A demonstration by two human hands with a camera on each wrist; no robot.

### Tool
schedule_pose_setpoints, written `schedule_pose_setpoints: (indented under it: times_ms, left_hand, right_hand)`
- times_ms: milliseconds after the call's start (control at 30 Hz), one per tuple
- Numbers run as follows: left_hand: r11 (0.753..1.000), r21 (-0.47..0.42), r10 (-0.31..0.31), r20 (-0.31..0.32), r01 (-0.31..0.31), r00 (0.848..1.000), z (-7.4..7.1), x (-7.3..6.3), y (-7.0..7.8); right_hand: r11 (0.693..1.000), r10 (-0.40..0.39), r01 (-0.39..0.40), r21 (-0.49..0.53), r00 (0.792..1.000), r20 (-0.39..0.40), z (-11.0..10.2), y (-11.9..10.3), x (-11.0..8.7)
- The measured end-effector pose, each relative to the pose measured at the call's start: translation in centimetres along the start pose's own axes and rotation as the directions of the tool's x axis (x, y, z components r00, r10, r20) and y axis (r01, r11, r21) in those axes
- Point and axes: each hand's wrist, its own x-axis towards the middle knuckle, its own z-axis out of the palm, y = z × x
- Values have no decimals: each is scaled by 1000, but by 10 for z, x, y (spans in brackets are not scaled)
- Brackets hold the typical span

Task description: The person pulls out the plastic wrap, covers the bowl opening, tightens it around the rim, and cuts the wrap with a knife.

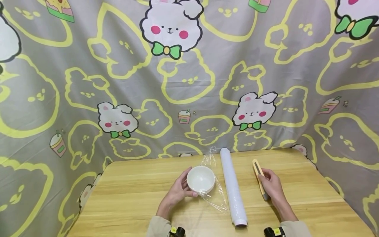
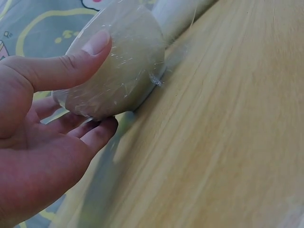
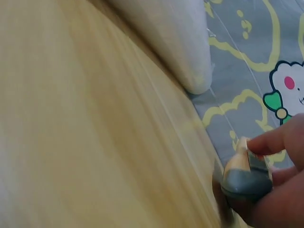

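A white bowl (image 1: 201,179) with clear plastic wrap (image 1: 217,194) about it is held in my left hand (image 1: 177,191). In the left wrist view, the thumb (image 2: 78,61) lies along the wrapped side of the bowl (image 2: 118,66) and the fingertips curl under its base. Loose wrap trails from the bowl toward the roll. My right hand (image 1: 273,186) grips a yellow utility knife (image 1: 258,172) with a dark grey end, seen close in the right wrist view as the knife's butt (image 3: 247,183). No blade shows.
Between the hands a long roll of plastic wrap (image 1: 232,184) lies on the wooden table (image 1: 127,191), pointing from back to front. A grey patterned curtain (image 1: 183,82) hangs behind the table and at both sides.
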Motion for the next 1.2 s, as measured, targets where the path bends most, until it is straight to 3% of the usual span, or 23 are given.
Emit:
schedule_pose_setpoints:
  times_ms: [200,400,633,833,1000,1200]
  left_hand:
    - [1000,-5,0,-2,0,1000,-2,-1,0]
    - [1000,-11,7,-4,-7,1000,-4,-1,0]
    - [1000,-11,3,-6,-3,1000,-3,-1,-1]
    - [1000,-11,0,-5,0,1000,-3,0,0]
    - [1000,-15,-2,-1,1,1000,-4,0,0]
    - [1000,-27,-6,2,6,1000,-5,0,-1]
  right_hand:
    - [982,-69,60,-180,997,-44,1,-3,-2]
    - [932,-142,148,-331,989,42,-8,-2,-2]
    - [901,-119,129,-415,992,50,-11,-3,-3]
    - [898,-112,130,-420,991,68,-14,-6,-4]
    - [901,-189,202,-384,979,72,-13,-27,-12]
    - [949,-254,283,-139,947,195,11,-78,-40]
